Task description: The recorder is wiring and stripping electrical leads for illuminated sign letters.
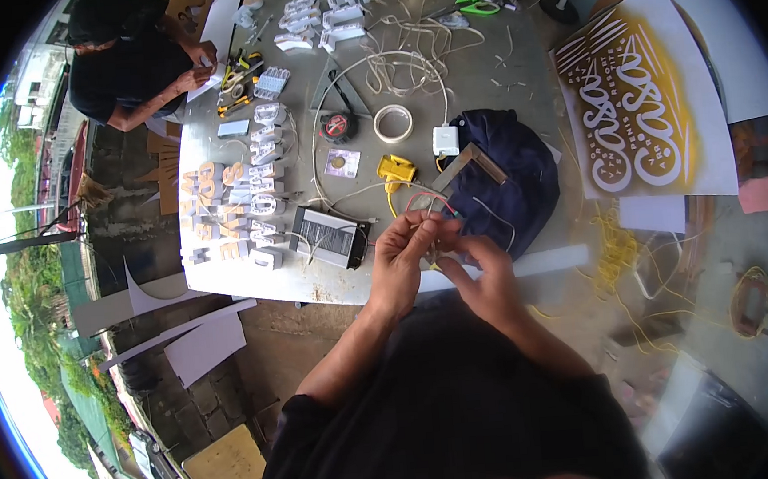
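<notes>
Black cloth shirt (448, 395): nearest, just before the near edge of the grey metal-topped table (480, 81); leaning in could catch a trailing lead.
Left hand (401, 261): narrow, thumb and forefinger pinched on thin red and pale wires (443, 199) above the table's near edge.
Right hand (486, 279): drawn in, its fingertips meeting the left's; I cannot tell what they grip.
Wires: ends hidden by the fingers, so a strand could slip or be mismatched unnoticed.
Grey metal box with a black panel (339, 232): left of the hands; if it feeds these wires and is live, bared ends touching could short.
Navy cloth bundle (526, 176): right and slightly far, under an L-shaped metal-and-wood square (484, 161); a tug on the cloth could slide the square.
White block letters (266, 205): farther left; a yanked lead might topple them.
</notes>
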{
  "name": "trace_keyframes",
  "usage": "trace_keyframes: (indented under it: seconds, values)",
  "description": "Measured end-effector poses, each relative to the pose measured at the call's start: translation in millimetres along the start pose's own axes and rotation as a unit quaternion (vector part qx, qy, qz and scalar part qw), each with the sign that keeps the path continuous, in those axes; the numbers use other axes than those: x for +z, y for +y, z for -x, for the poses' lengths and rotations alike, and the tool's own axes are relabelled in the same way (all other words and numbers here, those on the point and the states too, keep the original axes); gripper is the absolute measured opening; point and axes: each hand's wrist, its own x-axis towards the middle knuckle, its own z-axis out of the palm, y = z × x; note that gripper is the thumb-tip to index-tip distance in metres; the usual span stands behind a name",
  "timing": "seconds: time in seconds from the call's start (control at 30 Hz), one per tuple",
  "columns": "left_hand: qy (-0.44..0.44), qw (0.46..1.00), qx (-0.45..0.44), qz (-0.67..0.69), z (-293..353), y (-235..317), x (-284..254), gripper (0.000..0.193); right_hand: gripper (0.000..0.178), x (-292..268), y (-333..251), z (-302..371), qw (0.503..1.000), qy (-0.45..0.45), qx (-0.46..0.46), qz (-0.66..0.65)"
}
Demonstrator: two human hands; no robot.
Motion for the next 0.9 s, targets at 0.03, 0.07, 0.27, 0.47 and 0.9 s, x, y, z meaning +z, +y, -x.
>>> trace_keyframes:
  seconds: [0.03, 0.07, 0.27, 0.47, 0.9]
  values:
    - [0.005, 1.0, 0.012, -0.011, -1, 2, 8, 0.018, 0.019, -4, 0, -1, 1.0, -0.012, 0.014, -0.012]
    - [0.023, 0.999, 0.025, -0.038, -5, 6, 15, 0.019, 0.017, -9, 4, -9, 0.999, -0.026, 0.007, -0.019]
    - [0.086, 0.994, 0.03, -0.054, -13, 3, 34, 0.02, 0.01, -18, 21, -32, 0.99, -0.117, -0.025, -0.069]
    - [0.194, 0.98, 0.023, -0.042, -19, 8, 26, 0.023, 0.01, -21, 31, -45, 0.955, -0.218, 0.082, -0.182]
    - [0.267, 0.956, 0.085, -0.082, -50, 5, 6, 0.022, 0.01, -18, 42, -82, 0.966, -0.24, 0.069, -0.07]
